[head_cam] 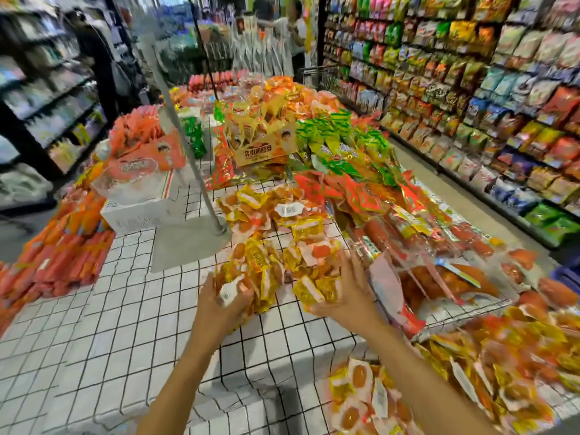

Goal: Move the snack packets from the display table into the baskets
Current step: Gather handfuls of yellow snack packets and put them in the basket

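— As the display table (110, 324) fills most of the view, where is the open room on it?
— Bare grid-patterned cloth lies at the near left, between the red packs (62, 262) along the left edge and the central heap. The near edge drops away beneath the forearms. Stocked shelving (470, 89) lines the right, with an aisle between it and the table.
— Baskets?
— One wire basket (464, 309) stands at the table's right side, its rim just beside the right wrist.
— The task's goods?
— Snack packets (276, 240), yellow and orange, are heaped mid-table, touching the pole's base plate (188, 243) on its right.
— Hands?
— The left hand (219, 306) is at the heap's near left corner, fingers curled round a white-labelled packet (230, 293). The right hand (348, 296) lies on the near right flank, fingers straight and apart against the packets. A yellow packet (310, 290) lies at its thumb. Blur hides whether the thumb pinches it.
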